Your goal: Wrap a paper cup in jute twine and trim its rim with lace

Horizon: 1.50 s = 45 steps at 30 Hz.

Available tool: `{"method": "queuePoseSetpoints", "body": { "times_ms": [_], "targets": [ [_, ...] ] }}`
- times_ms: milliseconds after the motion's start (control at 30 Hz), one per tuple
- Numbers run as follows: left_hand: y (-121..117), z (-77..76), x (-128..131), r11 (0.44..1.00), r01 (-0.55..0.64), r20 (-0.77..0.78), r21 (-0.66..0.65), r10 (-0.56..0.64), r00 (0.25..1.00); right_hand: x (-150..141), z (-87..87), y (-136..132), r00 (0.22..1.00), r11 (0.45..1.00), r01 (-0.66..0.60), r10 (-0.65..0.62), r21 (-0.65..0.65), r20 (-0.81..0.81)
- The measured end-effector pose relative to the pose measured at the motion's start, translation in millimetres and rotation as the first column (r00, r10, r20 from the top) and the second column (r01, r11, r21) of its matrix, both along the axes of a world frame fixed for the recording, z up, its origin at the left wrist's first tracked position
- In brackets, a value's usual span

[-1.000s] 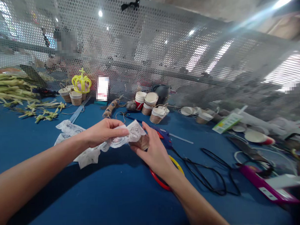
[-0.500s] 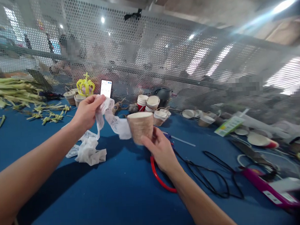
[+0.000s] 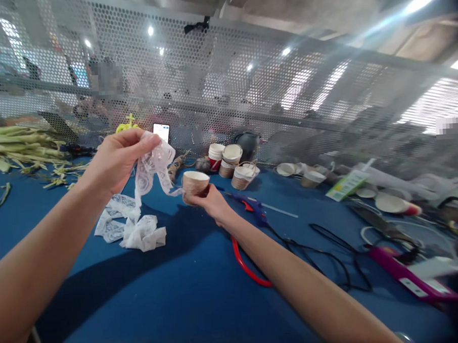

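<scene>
Lace [image 3: 146,177]: white, thin, patterned, pinched by left hand [image 3: 118,157]
Cup [image 3: 195,184]: one, round, rough brown side, held by right hand [image 3: 214,205]
Glue gun [image 3: 255,209]: one, blue

Sheer white lace [image 3: 154,167] is being seen as thin, matt cloth, its face being roughened by a raised openwork pattern. A coarse, matt, fibrous wrap is being carried by the cup [image 3: 195,183], while a smoother, paper-like finish is being shown inside. Smooth plastic is being suggested by the blue glue gun [image 3: 258,212], and a glossy plastic sheen is being given off by the purple power strip [image 3: 411,276]. A smooth, matt surface is being presented by the blue tabletop [image 3: 174,300]; perforated, grey metal is being displayed by the panel [image 3: 194,82].
</scene>
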State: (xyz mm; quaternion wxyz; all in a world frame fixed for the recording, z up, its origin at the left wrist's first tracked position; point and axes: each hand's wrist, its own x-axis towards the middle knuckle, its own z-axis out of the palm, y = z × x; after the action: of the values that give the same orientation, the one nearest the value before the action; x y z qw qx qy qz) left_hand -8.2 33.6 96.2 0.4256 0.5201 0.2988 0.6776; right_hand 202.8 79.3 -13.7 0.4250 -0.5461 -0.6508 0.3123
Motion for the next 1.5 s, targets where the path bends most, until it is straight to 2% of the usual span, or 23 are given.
{"method": "queuePoseSetpoints", "body": {
  "times_ms": [67,200,267,400,500,600,667,767,833,900,1033,1167,1267,1333,1500],
  "targets": [
    [-2.4,3.4,-2.5,0.999,-0.018,0.027,0.041,0.017,0.999,-4.6,-3.7,6.9,0.999,0.999,0.019,-0.018,-0.03,0.035],
    [-10.7,16.3,-13.7,0.968,-0.113,0.164,0.223,0.077,0.984,-7.4,-9.5,13.7,0.995,0.997,0.049,-0.043,-0.065,0.092],
    [-15.0,20.1,-15.2,0.969,-0.109,0.183,0.22,0.069,0.981,-8.5,-10.6,13.3,0.992,0.996,0.053,-0.044,-0.074,0.115],
    [-18.9,12.6,-1.5,0.996,0.088,0.095,0.002,-0.088,0.992,-9.9,-4.1,10.2,0.988,0.996,0.034,-0.021,-0.086,0.155],
    [-18.3,-0.2,15.1,0.96,0.233,0.076,-0.154,-0.224,0.972,-4.6,11.7,1.2,0.986,0.998,0.011,-0.002,-0.055,0.165],
    [-18.8,-10.4,29.5,0.916,0.328,0.099,-0.23,-0.313,0.945,6.5,35.6,-24.9,0.989,0.999,0.018,-0.022,0.027,0.147],
    [-20.4,-15.8,37.6,0.885,0.377,0.116,-0.274,-0.358,0.926,13.7,51.9,-51.1,0.993,0.997,-0.033,0.024,0.076,0.114],
    [-23.2,-25.7,48.9,0.843,0.416,0.12,-0.342,-0.4,0.909,19.5,68.2,-88.8,0.972,0.956,-0.23,0.236,0.183,-0.009],
    [-25.1,-34.6,56.2,0.827,0.412,0.094,-0.383,-0.409,0.908,19.7,70.7,-104.3,0.963,0.941,-0.243,0.264,0.233,-0.06],
    [-27.4,-44.0,63.2,0.82,0.397,0.028,-0.413,-0.424,0.905,18.5,67.5,-110.4,0.977,0.951,-0.171,0.198,0.256,-0.081],
    [-33.0,-57.3,75.5,0.841,0.343,-0.128,-0.419,-0.429,0.894,16.9,54.7,-109.2,0.998,0.964,-0.057,0.063,0.26,-0.017],
    [-36.6,-61.9,82.8,0.911,0.254,-0.305,-0.326,-0.355,0.884,18.7,44.9,-107.4,0.999,0.959,-0.023,0.01,0.283,0.048],
    [-37.2,-63.5,84.4,0.968,0.169,-0.461,-0.183,-0.237,0.856,21.5,41.0,-104.3,0.999,0.975,-0.029,0.038,0.22,-0.033],
    [-37.2,-64.2,84.2,0.984,0.135,-0.505,-0.119,-0.177,0.845,23.3,39.2,-100.9,0.992,0.987,-0.036,0.055,0.158,-0.116],
    [-34.2,-62.5,80.2,0.982,0.11,-0.52,-0.154,-0.176,0.836,25.1,37.0,-95.9,0.982,0.991,-0.03,0.054,0.13,-0.181]
  ]
}}
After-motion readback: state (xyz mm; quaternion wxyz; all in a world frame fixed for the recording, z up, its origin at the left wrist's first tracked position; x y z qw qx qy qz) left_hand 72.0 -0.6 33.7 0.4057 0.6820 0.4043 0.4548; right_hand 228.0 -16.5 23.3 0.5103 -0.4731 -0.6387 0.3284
